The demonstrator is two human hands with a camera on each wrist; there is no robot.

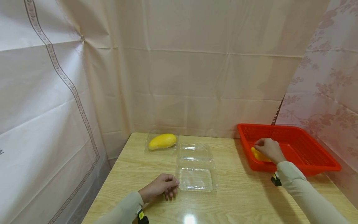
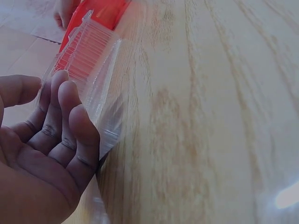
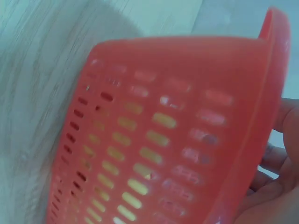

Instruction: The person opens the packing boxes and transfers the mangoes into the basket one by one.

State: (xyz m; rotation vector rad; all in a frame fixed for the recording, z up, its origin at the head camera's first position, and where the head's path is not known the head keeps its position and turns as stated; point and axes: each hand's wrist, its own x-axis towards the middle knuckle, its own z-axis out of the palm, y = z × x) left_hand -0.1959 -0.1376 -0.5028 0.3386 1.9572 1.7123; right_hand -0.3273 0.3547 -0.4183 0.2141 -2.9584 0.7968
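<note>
An unfolded clear plastic clamshell container lies on the table in the head view. My left hand is at its near left side, thumb and forefinger pinching the edge; the other fingers curl loosely in the left wrist view. My right hand reaches over the near left rim of a red plastic basket. Its fingertips are at a yellow fruit inside, partly hidden by the hand. In the right wrist view the basket wall hides the fruit except through the slots, so the hold is unclear.
Another clear container with a yellow mango-like fruit in it sits at the table's back left corner. The wooden table meets a hanging cloth at the back. More cloth hangs on both sides.
</note>
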